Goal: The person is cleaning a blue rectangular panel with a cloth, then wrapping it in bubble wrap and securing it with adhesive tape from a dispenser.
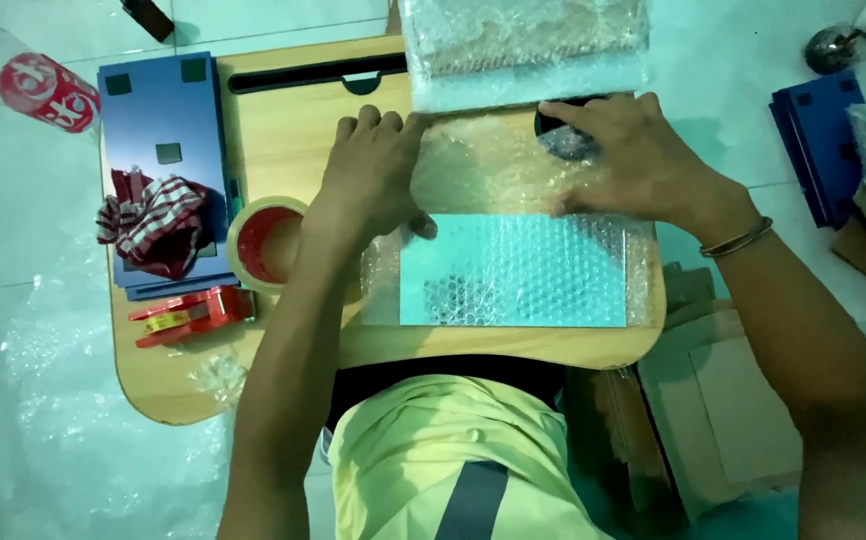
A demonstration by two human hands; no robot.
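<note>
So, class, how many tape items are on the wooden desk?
2: a tape roll beside the left forearm, and a red tape dispenser just below it. Others may be hidden.

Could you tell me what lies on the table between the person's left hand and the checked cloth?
In the head view, a roll of tape stands on the wooden table, between the left hand and the checked cloth.
</note>
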